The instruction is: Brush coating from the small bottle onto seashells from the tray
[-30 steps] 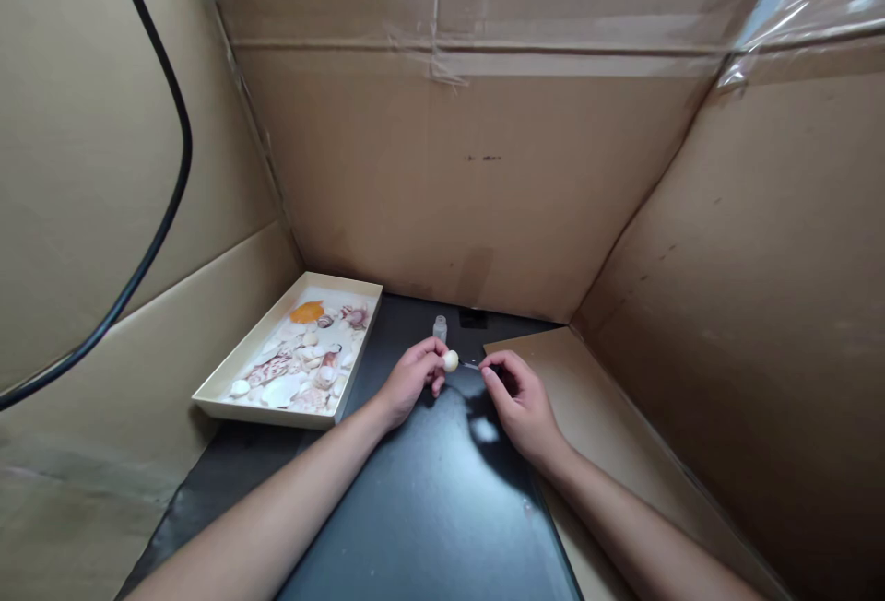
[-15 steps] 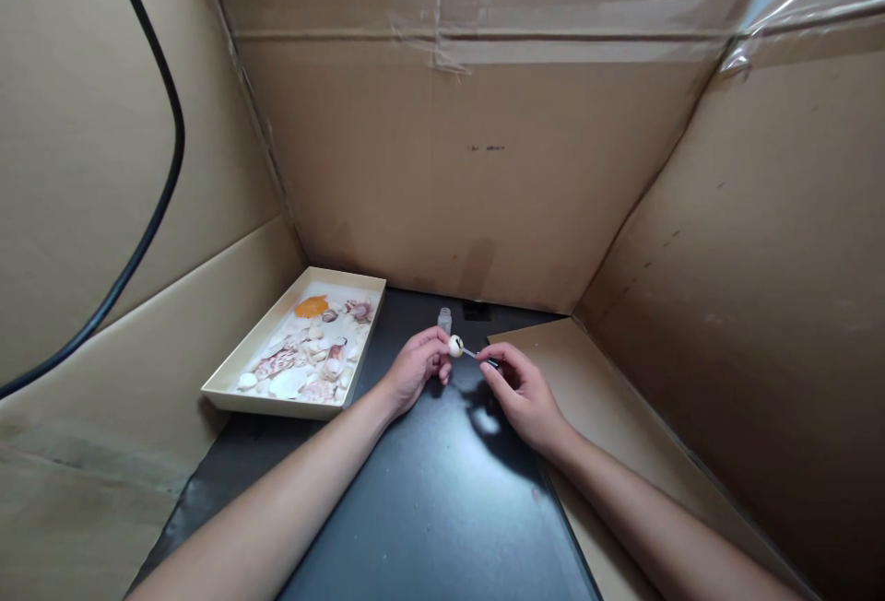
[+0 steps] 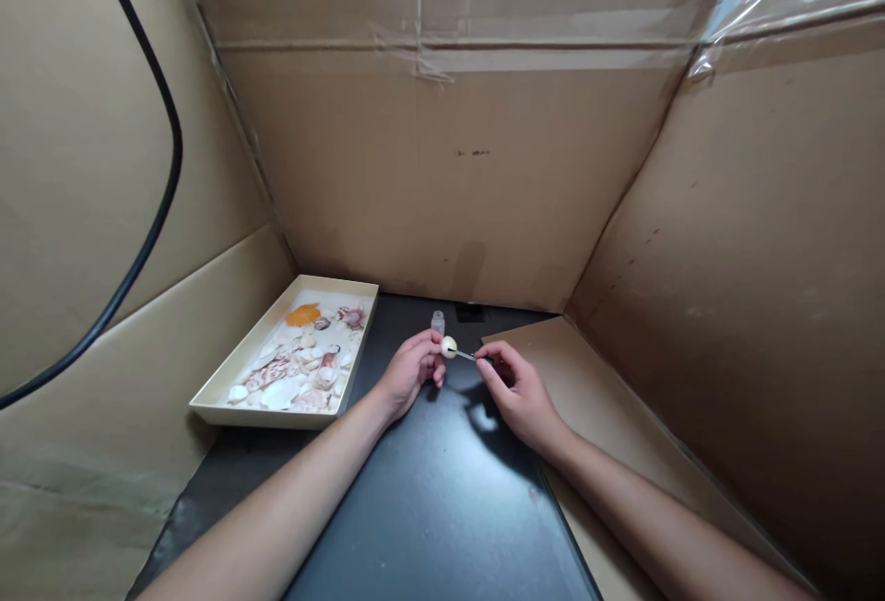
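Between the fingertips of my left hand (image 3: pixel 415 371) is a small round cream-coloured shell (image 3: pixel 449 347) with a dark mark on it. My right hand (image 3: pixel 520 389) pinches a thin brush-like tool (image 3: pixel 466 356), whose tip meets the shell's right side; its handle is mostly hidden by the fingers. Just behind my left hand, a small clear bottle (image 3: pixel 438 321) stands upright on the dark table (image 3: pixel 429 509).
A shallow cream tray (image 3: pixel 266 418) at the left holds several shells and an orange piece. Cardboard walls (image 3: pixel 442 214) surround the table. A flat cardboard sheet (image 3: pixel 587 380) lies at the right, and a black cable (image 3: pixel 176 140) hangs at the left.
The view has shifted slightly, so the scene sits a little further left. The shell appears turned a little in my left fingers, and its dark mark looks different. Both hands keep their hold.
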`<state>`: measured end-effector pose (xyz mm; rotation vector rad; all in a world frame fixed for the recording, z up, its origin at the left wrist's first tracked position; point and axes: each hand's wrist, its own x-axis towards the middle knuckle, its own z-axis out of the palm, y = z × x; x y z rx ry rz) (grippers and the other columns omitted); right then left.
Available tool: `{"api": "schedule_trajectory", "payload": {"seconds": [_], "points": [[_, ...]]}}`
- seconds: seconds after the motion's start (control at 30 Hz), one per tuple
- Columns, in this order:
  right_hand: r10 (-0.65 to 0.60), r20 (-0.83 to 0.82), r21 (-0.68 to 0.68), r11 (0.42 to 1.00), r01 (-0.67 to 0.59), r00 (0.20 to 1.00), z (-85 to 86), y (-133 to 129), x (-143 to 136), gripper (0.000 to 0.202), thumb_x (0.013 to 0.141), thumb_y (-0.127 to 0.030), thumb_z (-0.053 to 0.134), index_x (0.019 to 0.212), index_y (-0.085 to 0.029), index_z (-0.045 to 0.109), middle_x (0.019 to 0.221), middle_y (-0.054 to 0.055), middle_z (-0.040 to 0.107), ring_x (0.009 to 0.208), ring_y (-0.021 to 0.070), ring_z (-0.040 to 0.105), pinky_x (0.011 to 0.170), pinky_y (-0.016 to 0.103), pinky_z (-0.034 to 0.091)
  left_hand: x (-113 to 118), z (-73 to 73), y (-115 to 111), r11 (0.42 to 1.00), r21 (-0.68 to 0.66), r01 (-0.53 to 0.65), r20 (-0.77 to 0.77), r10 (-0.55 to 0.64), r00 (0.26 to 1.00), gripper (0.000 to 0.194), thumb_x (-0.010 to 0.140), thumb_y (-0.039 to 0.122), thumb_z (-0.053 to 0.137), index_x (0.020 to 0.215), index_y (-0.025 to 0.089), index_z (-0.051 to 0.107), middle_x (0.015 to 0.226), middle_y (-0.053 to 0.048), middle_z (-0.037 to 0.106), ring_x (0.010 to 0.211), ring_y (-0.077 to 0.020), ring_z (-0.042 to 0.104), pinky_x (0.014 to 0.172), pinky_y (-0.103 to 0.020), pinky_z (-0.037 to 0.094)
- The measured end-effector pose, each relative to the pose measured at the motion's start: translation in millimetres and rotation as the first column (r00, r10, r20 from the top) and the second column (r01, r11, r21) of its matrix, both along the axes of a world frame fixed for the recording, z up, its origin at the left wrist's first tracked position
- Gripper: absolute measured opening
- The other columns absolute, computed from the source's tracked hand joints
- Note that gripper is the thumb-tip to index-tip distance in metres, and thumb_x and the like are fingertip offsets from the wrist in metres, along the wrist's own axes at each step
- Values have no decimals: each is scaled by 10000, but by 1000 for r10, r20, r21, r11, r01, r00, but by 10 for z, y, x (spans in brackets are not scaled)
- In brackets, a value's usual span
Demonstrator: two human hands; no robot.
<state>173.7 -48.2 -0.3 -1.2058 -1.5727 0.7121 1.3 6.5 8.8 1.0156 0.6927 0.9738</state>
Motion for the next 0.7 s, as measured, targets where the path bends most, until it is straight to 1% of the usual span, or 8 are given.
{"api": "schedule_trajectory", "payload": {"seconds": [0.1,0.17,0.23,0.37,0.43,0.5,0.63,0.7], "points": [[-66,-8,15,998,66,998,-16,29,0,237,899,-431,529,897,-199,573,698,-9,540,591,139,474,545,244,369,3,-9,2,1000,-9,1,8,-1,1000,140,708,240,563,777,175,459,597,57,499,425,-67,451,461,-212,375],[-77,-2,20,997,77,997,-15,34,-3,226,891,-423,542,886,-199,573,692,-10,535,587,137,467,541,242,366,4,-13,3,1000,-12,0,7,0,1000,142,710,240,562,780,177,456,590,60,494,420,-65,449,461,-210,371],[-52,-2,22,998,52,999,-2,22,-7,211,888,-406,550,883,-197,579,674,-18,518,576,130,457,530,237,360,4,-15,3,1000,-8,-3,4,3,1000,143,713,243,565,781,175,460,594,59,494,423,-63,449,459,-206,368],[41,-60,22,999,-40,997,36,-22,-13,198,915,-381,512,917,-195,582,676,-23,511,550,115,451,523,231,368,2,-18,3,1000,-2,-5,-7,5,1000,143,718,238,574,774,171,461,619,52,501,444,-61,455,466,-200,374],[57,-62,22,998,-56,996,43,-28,-12,201,925,-377,494,928,-198,584,682,-21,517,550,115,456,531,233,376,2,-24,5,1000,-7,-6,-7,5,1000,139,722,234,574,772,170,461,628,49,499,451,-60,454,466,-199,370],[32,-39,25,999,-31,999,36,-16,-10,198,921,-377,501,914,-198,585,687,-19,517,566,119,462,541,235,379,2,-30,9,1000,-12,-11,5,11,1000,136,722,232,571,779,169,464,635,49,495,449,-59,444,458,-200,359],[-76,0,36,996,76,997,13,17,-3,182,886,-371,558,866,-192,584,700,-12,522,593,124,456,545,238,367,2,-37,16,1000,-11,-18,11,19,1000,128,722,231,565,791,168,477,613,52,471,443,-58,418,449,-197,338],[-38,-33,20,999,39,999,11,16,-2,199,898,-383,535,906,-190,584,728,-8,530,594,122,457,551,240,372,2,-35,17,1000,-8,-19,6,19,1000,125,721,228,565,787,166,480,622,48,476,447,-54,412,449,-194,330]]}}
